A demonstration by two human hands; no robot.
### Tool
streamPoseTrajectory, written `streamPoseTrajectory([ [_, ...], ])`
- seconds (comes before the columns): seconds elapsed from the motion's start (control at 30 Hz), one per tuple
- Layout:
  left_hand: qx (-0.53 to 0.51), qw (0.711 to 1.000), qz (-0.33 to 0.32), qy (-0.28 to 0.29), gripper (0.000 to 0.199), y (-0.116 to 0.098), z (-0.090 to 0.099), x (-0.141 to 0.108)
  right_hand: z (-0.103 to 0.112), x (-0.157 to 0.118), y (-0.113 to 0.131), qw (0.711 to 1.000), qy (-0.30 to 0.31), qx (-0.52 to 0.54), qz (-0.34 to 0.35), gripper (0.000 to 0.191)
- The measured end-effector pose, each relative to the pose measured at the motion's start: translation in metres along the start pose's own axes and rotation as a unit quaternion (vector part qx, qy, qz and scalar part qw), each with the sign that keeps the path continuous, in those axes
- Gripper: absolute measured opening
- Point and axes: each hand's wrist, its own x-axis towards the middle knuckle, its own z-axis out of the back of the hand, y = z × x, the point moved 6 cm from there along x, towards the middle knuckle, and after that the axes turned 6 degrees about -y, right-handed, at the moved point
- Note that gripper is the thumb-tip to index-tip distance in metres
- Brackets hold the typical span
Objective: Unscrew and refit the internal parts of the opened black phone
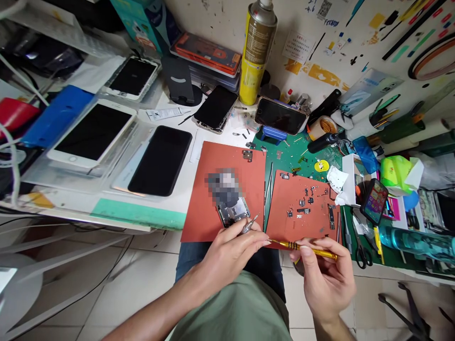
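Observation:
My left hand (236, 248) is closed around a silver screwdriver (250, 224), whose tip points up and to the right. Its fingertips also meet the thin tip of a gold screwdriver (308, 249); whether a tiny screw sits there I cannot tell. In my right hand (325, 279) the gold screwdriver lies nearly level, pinched between thumb and fingers. Just beyond my left hand, an opened phone body (232, 213) rests on the left red-brown mat (199, 203), its upper part blurred. Small phone parts (304, 210) are scattered over the right red-brown mat (284, 227).
Tweezers (269, 196) lie between the mats. Black scissors (363, 253) and a blue bottle (415, 241) are at the right. Several phones, including a black one (160, 161), lie left. A yellow spray can (256, 52) stands at the back, near a propped phone (281, 115).

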Motion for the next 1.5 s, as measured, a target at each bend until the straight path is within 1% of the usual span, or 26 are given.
streamPoseTrajectory([
  [0.07,0.017,1.0,-0.004,0.006,0.017,-0.002,-0.001,-0.001,-0.001,0.0,0.004,0.999,0.007,-0.013,0.028,0.023],
  [0.17,0.029,1.0,-0.003,0.007,0.017,-0.003,-0.002,-0.002,0.0,0.0,0.005,0.999,0.02,-0.02,0.046,0.023],
  [0.47,0.021,1.0,-0.007,0.009,0.016,-0.006,0.0,0.002,0.005,-0.002,0.003,0.995,0.056,-0.04,0.068,0.029],
  [0.63,0.022,1.0,-0.008,0.005,0.017,-0.007,-0.001,0.002,0.005,-0.002,0.007,0.992,0.064,-0.054,0.092,0.031],
  [0.8,0.031,0.999,-0.004,0.011,0.021,-0.008,-0.001,0.002,0.002,0.0,0.013,0.988,0.089,-0.059,0.108,0.03],
  [0.97,0.036,0.999,0.0,0.019,0.023,-0.011,0.001,0.003,0.003,0.0,0.015,0.989,0.085,-0.063,0.103,0.03],
  [1.13,0.037,0.999,0.002,0.016,0.024,-0.011,0.001,0.0,0.005,-0.001,0.015,0.986,0.091,-0.072,0.118,0.038],
  [1.23,0.036,0.999,0.001,0.026,0.024,-0.01,0.0,0.0,0.005,-0.001,0.014,0.982,0.126,-0.066,0.127,0.043],
  [1.3,0.036,0.999,-0.004,0.026,0.024,-0.01,0.0,0.001,0.005,-0.001,0.011,0.98,0.15,-0.057,0.12,0.045],
  [1.37,0.034,0.999,-0.007,0.021,0.023,-0.011,0.0,0.002,0.006,-0.001,0.008,0.981,0.158,-0.048,0.102,0.044],
  [1.5,0.017,1.0,-0.008,0.018,0.02,-0.009,-0.001,0.0,0.007,0.002,0.004,0.988,0.142,-0.027,0.053,0.032],
])
